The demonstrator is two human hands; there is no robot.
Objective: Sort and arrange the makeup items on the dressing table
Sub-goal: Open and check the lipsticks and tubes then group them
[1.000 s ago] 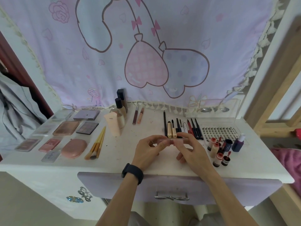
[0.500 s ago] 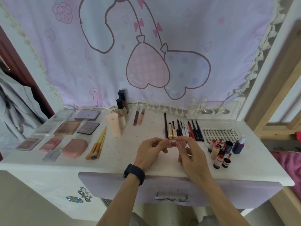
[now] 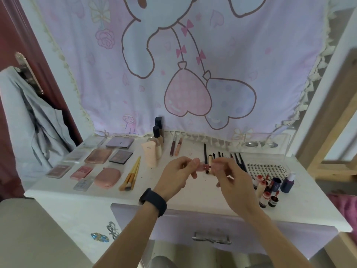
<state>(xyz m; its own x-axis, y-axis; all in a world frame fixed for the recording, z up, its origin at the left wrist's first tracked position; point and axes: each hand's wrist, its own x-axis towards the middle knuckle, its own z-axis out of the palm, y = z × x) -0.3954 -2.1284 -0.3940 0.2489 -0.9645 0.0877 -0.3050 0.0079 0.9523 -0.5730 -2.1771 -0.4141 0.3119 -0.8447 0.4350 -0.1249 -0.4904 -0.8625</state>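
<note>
Dresser (image 3: 193, 198) top: our left hand (image 3: 178, 176) and right hand (image 3: 229, 177) pinch a pink tube (image 3: 205, 167); we'd keep it level, twisting gently.

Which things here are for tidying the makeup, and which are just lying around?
For the job: pink tube held by left hand and right hand; brushes; pencils; little bottles.
Just there: curtain; grey cloth; drawer handle.

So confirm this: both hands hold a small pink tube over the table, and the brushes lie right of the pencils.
Wrong on the brushes: the head view shows them left of the pencils. Otherwise correct: left hand and right hand hold the pink tube over the table.
</note>
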